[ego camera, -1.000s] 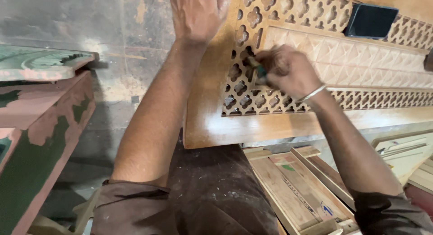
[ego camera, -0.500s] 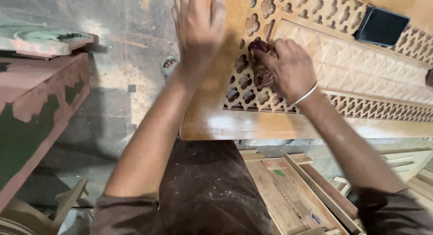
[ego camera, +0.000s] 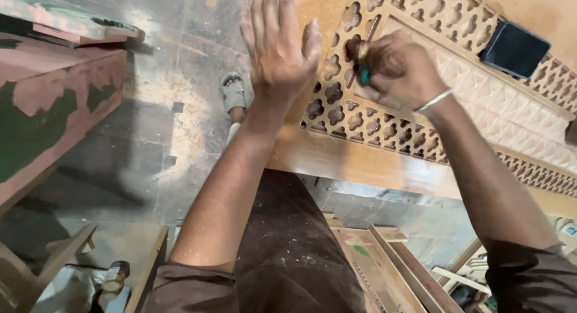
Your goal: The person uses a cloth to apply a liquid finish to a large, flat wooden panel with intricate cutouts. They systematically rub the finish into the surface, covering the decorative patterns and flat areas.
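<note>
Looking down through the head view, I see my left hand [ego camera: 277, 45] spread flat, fingers extended and gripping nothing, palm pressed on the plain left edge of a carved wooden panel [ego camera: 360, 162]. My right hand [ego camera: 399, 69] is closed in a fist around a small tool [ego camera: 363, 63] with a teal and yellow handle; its thin metal shaft points up into the pierced lattice of the panel. A metal bangle [ego camera: 434, 100] sits at the right wrist. The panel runs diagonally from the centre to the right edge of the frame, above my lap. A dark flat phone [ego camera: 515, 49] lies on the panel's upper part, well apart from both hands. On the dusty floor [ego camera: 150, 126] below, a sandalled foot [ego camera: 233, 93] shows. A red and green painted board [ego camera: 48, 108] stands at left.
</note>
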